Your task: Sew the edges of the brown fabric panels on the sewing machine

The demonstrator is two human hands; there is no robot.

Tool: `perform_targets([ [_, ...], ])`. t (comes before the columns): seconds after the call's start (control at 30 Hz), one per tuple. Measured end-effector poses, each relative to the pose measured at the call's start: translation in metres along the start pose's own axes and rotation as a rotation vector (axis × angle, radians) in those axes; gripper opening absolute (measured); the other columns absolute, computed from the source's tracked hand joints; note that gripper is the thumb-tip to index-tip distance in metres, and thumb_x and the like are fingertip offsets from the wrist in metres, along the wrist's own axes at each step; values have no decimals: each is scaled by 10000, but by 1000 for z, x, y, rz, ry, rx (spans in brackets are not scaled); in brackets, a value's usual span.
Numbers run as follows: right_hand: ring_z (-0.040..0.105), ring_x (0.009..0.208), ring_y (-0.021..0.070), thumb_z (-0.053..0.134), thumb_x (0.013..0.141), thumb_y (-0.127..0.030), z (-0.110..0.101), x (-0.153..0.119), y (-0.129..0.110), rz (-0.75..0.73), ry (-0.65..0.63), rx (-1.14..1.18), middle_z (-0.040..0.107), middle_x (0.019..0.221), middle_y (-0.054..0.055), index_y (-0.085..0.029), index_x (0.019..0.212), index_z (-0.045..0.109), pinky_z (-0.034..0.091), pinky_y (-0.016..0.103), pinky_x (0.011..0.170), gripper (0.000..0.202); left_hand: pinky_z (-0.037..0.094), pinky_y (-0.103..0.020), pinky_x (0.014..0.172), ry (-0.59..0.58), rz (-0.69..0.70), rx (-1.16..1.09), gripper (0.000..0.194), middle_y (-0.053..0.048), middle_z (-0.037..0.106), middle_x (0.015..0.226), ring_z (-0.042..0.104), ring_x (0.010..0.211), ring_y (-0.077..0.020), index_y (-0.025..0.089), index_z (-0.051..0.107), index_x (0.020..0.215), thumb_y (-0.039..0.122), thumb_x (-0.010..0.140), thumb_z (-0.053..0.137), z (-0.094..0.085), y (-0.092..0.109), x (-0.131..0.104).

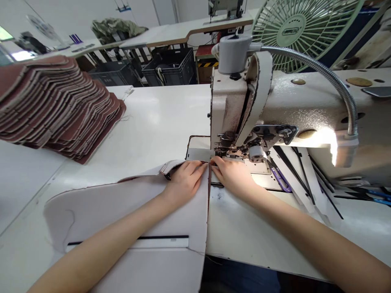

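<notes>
A large pale fabric panel (128, 207) with a dark red edge lies over the table's front left and reaches the sewing machine (229, 97). My left hand (187, 179) rests on the panel near its upper right corner, fingers together and pressing it. My right hand (233, 175) pinches the panel's edge just in front of the machine's needle area, its fingertips close to those of my left hand. The needle itself is too small to make out. Across the panel, under my left forearm, runs a white strip with a black edge (165, 241).
A tall stack of dark red pieces (58, 106) stands at the left. Purple scissors (279, 175) and several strips lie under the machine arm. Blue-handled scissors (375, 195) are at the right. Behind stand a green fan (293, 30) and grey crates (171, 67).
</notes>
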State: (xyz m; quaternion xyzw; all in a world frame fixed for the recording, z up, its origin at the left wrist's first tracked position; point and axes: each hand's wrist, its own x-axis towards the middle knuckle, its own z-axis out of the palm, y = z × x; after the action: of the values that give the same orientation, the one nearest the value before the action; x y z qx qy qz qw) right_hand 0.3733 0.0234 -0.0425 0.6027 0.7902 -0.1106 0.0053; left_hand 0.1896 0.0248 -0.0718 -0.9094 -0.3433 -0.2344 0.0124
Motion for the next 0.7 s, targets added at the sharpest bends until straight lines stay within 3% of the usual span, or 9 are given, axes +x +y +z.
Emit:
perform_targets([
  [0.1,621,817,235,472,920,-172,2,-20,-5,-74,5,-27,656,984,113,-138,1055,587,357,300,555,180,516,-379,894,-40,18,40,320,-114,613,1130,537,981,-229,118,541,1241,152,951,412,4,-1,0],
  [0.2,572,901,257,576,837,-144,12,-46,-8,-282,76,-1,639,997,110,-137,960,615,416,336,690,130,501,-378,888,-107,-18,101,344,-94,614,1155,533,957,-225,140,555,1243,121,942,390,8,0,3],
  [0.3,537,922,246,620,817,-197,26,-67,-9,-473,146,125,631,1064,100,-138,1004,617,423,365,784,195,489,-366,873,-188,-58,159,360,-93,620,1144,528,947,-232,117,564,1239,91,918,404,8,4,7],
  [0.43,479,1080,258,561,831,-216,36,-79,-11,-669,81,240,622,1101,90,-177,945,639,360,401,942,143,478,-355,884,-236,-91,179,351,-86,614,1149,505,968,-236,112,553,1251,111,926,420,6,9,10],
  [0.57,448,1115,289,566,800,-290,34,-83,-14,-720,-34,269,609,1086,103,-196,919,663,313,439,1000,180,479,-366,890,-178,-124,153,354,-91,617,1127,488,983,-238,119,553,1246,98,923,411,6,11,9],
  [0.7,431,1128,295,536,829,-308,35,-84,-15,-704,-33,273,597,1126,114,-202,970,677,304,456,1003,225,478,-374,906,-135,-99,117,337,-74,628,1120,507,985,-227,148,560,1227,111,936,396,7,11,8],
])
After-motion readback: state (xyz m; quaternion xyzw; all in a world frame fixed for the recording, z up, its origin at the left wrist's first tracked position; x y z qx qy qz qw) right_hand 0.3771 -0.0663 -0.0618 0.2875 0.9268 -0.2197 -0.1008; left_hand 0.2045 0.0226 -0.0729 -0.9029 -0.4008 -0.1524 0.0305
